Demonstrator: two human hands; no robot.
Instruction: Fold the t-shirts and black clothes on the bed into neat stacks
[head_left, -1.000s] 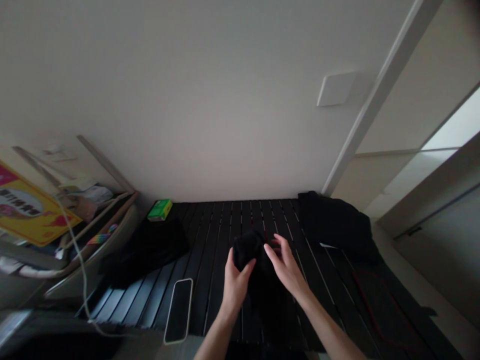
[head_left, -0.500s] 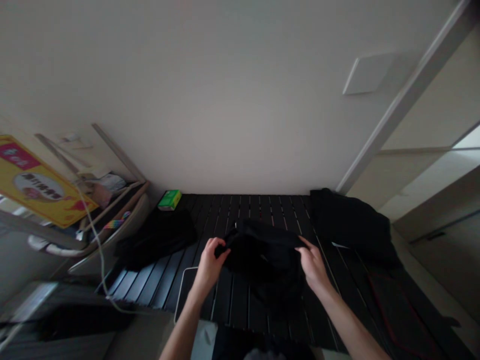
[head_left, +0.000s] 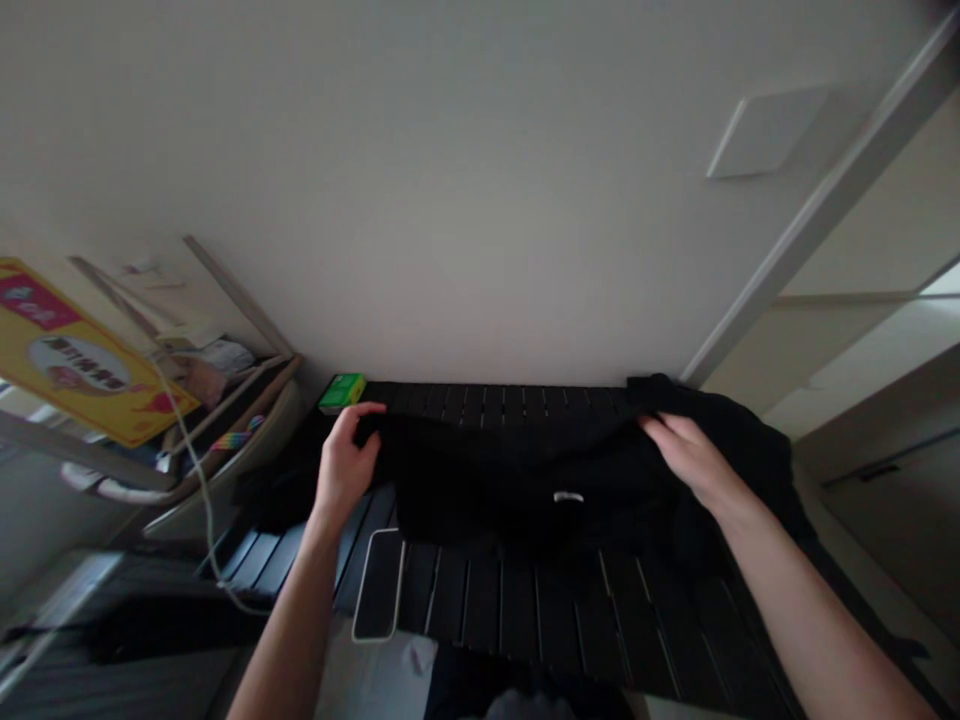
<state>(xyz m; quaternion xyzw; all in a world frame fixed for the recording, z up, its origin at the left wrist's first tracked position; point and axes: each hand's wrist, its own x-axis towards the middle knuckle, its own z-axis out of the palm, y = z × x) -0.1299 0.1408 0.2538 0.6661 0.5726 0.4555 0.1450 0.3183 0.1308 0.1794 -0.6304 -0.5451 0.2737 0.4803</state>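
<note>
A black garment (head_left: 510,480) with a small white label (head_left: 568,497) is stretched sideways between my hands, above a dark slatted table. Its exact kind is hard to tell in the dim light. My left hand (head_left: 351,455) is closed on one end, thumb and fingers pinching the cloth. At the opposite end my right hand (head_left: 686,450) grips the cloth near its upper edge. The garment's middle sags between them and covers part of the slats. A phone (head_left: 379,585) with a pale edge lies below my left hand, near the table's front edge.
The slatted table (head_left: 517,610) stands against a white wall. A green packet (head_left: 342,392) sits at its back left. Dark cloth (head_left: 277,480) lies left, more black cloth (head_left: 739,430) right. A holder with a yellow sign (head_left: 90,360) and a white cable (head_left: 206,510) are at far left.
My hands have moved apart, left hand leftward and right hand rightward, both slightly farther away. The bunched garment is now spread wide; its label shows and the phone is uncovered.
</note>
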